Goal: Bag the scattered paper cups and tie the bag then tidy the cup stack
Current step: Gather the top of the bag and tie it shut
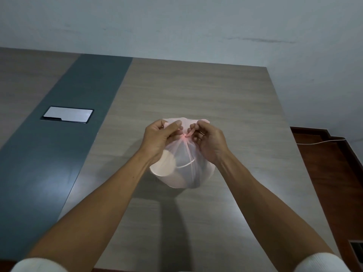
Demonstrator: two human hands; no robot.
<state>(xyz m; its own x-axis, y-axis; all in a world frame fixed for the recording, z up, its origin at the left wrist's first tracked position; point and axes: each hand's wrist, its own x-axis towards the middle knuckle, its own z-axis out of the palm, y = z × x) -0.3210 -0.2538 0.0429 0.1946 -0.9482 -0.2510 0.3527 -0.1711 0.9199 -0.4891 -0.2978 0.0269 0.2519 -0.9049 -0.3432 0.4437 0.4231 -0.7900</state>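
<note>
One bag (182, 169) is in view, thin pale pink and see-through. Paper cups (167, 165) show through its film: at least two white shapes can be made out, one rim arc toward the right; the full count cannot be told. No loose cups and no cup stack appear on the table (206, 91).

The bag is rounded and full below, its neck gathered to a tight red-pink twist (185, 136) at the top. It is held at the middle of the wood-grain table; whether its base touches the surface cannot be told, though a shadow lies beneath it toward the viewer.

The left hand (159, 137) is closed, thumb and fingers pinching bag film just left of the twist. The right hand (206, 139) is closed, fingertips pinching a strand of film at the twist.

The table's far edge and right edge are visible, well apart from the bag. A grey strip (64, 154) with one rectangular inset plate (67, 114) lies to the left. Bare tabletop surrounds the bag on all sides.
</note>
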